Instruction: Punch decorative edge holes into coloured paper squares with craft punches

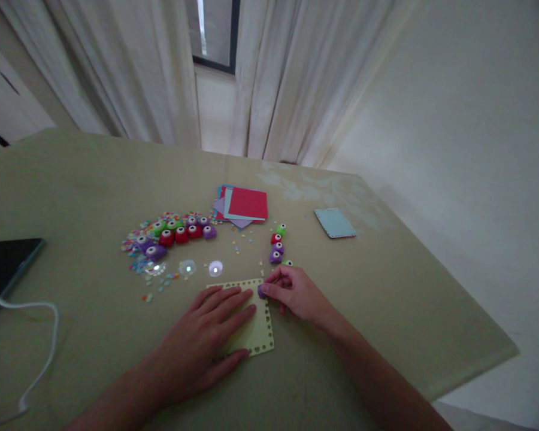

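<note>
My left hand (218, 326) lies flat on a pale yellow card (260, 323), fingers spread. A row of small punched holes runs along the card's visible edges. At its top right corner my right hand (296, 294) pinches a small purple craft punch (261, 291); the fingers partly hide it. Just beyond that hand is a short line of similar punches with eyes: a green one (281, 229), a red one (276, 238), purple ones (276, 256) and another green one (288, 263).
More punches (181, 234) stand left among colourful paper confetti (137, 233). Clear round discs (215, 268) lie in front of them. Coloured cards (248, 204) are stacked behind; a light blue card (335, 222) with a punched edge lies right. A dark tablet (6, 263) and white cable (54, 323) are far left.
</note>
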Demonstrator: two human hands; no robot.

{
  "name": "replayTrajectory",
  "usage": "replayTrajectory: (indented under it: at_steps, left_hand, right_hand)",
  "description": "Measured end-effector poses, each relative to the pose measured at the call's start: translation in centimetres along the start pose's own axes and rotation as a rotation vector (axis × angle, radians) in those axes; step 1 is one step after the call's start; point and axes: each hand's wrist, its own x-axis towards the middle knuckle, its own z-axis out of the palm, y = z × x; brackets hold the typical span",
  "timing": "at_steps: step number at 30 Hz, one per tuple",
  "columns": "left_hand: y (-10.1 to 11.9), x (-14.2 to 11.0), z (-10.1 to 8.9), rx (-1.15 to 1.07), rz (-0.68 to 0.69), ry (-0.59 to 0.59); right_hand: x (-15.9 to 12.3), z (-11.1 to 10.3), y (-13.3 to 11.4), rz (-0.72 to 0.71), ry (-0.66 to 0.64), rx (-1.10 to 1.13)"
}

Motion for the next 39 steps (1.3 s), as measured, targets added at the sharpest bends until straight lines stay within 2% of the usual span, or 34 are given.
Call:
replayTrajectory:
  at_steps: [4, 9, 12, 19, 29, 33, 39]
  left_hand:
    - [0.0, 0.1, 0.0, 0.004, 0.004, 0.008]
    - [-0.1, 0.1, 0.3, 0.030, 0.023, 0.027]
    - [-0.2, 0.0, 0.6, 0.032, 0.028, 0.044]
    - [0.0, 0.0, 1.0, -0.039, -0.012, 0.034]
    - [-0.2, 0.1, 0.9, -0.047, -0.020, 0.019]
    - [-0.1, 0.1, 0.7, -0.048, -0.026, 0.014]
    - [-0.1, 0.2, 0.8, -0.052, -0.027, 0.026]
  right_hand:
    - [0.3, -0.5, -0.5, 0.056, -0.059, 0.004]
    - [0.9, -1.0, -2.6, 0.161, -0.138, -0.120]
    - [1.1, -1.1, -3.5, 0.200, -0.127, -0.189]
    - [1.1, -0.7, -3.9, 0.173, -0.043, -0.319]
    - [0.7, -1.2, -4.1, 0.273, -0.049, -0.298]
    - [0.1, -1.8, -3.2, 0.172, 0.016, -0.255]
    - [-0.8, -1.3, -3.0, -0.103, 0.286, -0.278]
